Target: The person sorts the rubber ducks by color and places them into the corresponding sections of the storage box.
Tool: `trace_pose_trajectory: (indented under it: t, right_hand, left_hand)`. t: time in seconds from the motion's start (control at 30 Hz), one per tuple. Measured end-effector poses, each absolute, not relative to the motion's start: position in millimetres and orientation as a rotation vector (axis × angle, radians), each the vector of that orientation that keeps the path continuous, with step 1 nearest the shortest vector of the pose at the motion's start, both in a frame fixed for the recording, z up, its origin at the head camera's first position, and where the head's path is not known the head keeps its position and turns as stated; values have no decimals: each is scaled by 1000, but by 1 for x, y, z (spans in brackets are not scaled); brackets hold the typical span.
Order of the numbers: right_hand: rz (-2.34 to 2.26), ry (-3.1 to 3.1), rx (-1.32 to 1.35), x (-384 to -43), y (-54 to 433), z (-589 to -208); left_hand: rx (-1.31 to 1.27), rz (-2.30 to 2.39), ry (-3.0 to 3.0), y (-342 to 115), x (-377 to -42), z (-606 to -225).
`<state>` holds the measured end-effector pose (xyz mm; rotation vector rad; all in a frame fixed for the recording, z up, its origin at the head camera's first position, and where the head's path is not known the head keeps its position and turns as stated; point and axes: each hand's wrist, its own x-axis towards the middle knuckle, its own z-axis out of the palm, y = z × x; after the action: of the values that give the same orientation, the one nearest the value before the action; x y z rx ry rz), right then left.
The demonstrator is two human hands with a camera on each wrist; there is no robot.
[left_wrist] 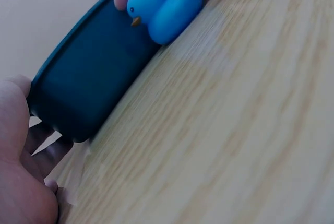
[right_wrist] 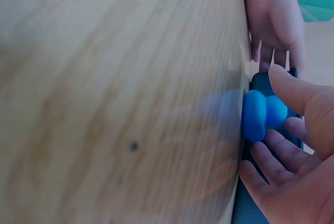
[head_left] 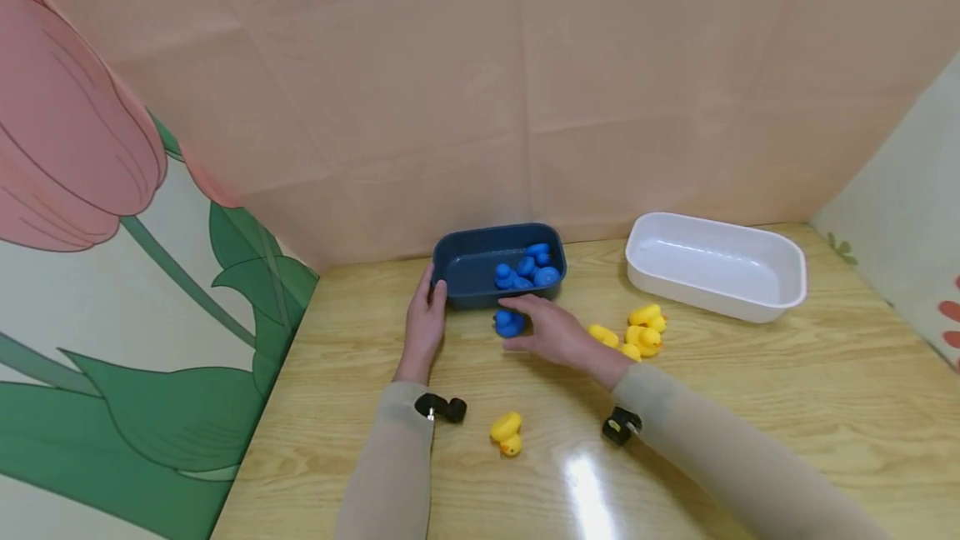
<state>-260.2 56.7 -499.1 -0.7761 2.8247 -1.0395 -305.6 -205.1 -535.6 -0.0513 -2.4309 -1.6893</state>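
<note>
My left hand [head_left: 425,323] is at the left end of a dark blue tub [head_left: 465,301], fingers fairly straight along the end wall and thumb at the front corner. Its thumb and palm [left_wrist: 15,145] fill the left edge of the left wrist view. Just in front of the tub, a blue rubber duck [head_left: 508,324] sits on the table. Around it my right hand [head_left: 555,332] is spread, the thumb [right_wrist: 292,88] on one side and the fingers on the other, not closed on it. Several blue rubber ducks [head_left: 547,277] lie in the tub's right half.
A white tub [head_left: 712,300] stands at the back right. Several yellow rubber ducks [head_left: 643,338] cluster beyond my right wrist, and another yellow duck [head_left: 507,433] lies tipped over between my forearms. The wooden table [head_left: 345,340] meets a pink cloth wall [head_left: 390,148] behind the tubs.
</note>
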Motion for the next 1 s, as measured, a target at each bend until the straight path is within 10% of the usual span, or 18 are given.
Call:
trace_pose_trajectory:
  t: [1.0]
  right_hand:
    - [-953,2848,-783,-265,55,-503]
  left_hand:
    - [-31,-1673,-2443,-205,-306,-536]
